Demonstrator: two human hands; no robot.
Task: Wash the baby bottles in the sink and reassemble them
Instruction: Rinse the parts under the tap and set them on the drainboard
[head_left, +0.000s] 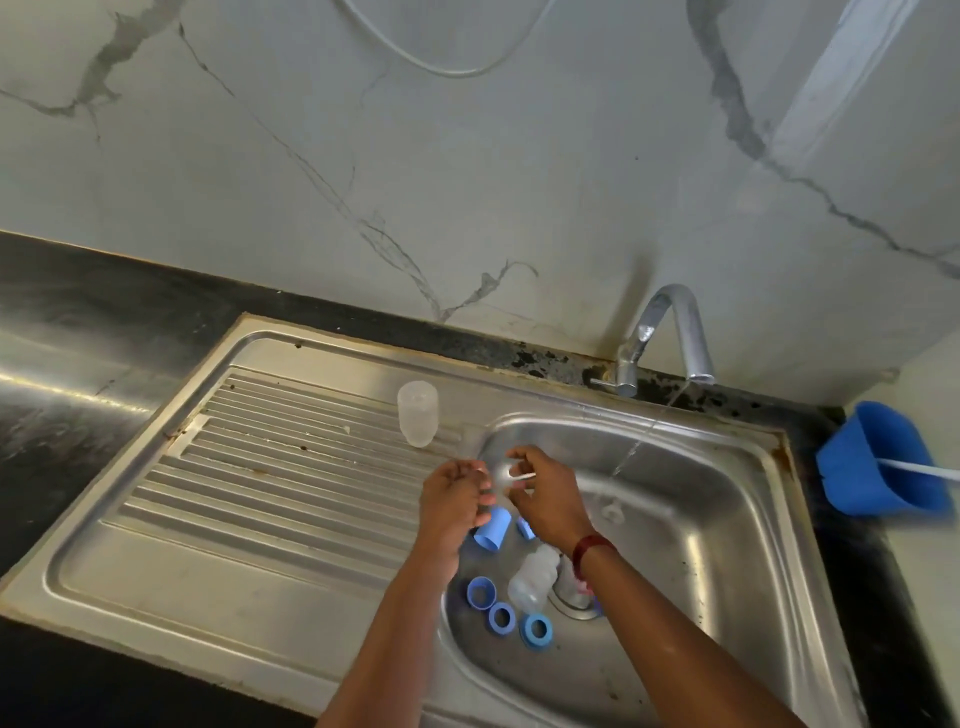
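My left hand (452, 499) and my right hand (548, 493) meet above the left rim of the sink basin (691, 519). Between them is a small clear bottle part (501, 475), blurred, which my left hand's curled fingers hold. My right hand pinches a thin white stick (523, 475) against that part. One clear bottle (417, 420) stands upside down on the drainboard (270, 467). Another clear bottle (532, 577) lies in the basin near the drain. A blue cap (491, 531), a smaller blue piece (524, 527) and three blue rings (501, 618) lie on the basin floor.
The chrome tap (670, 332) at the back runs a thin stream of water (636, 447) into the basin. A blue tub (878, 462) with a white rod in it sits on the black counter (78, 322) to the right. A marble wall stands behind.
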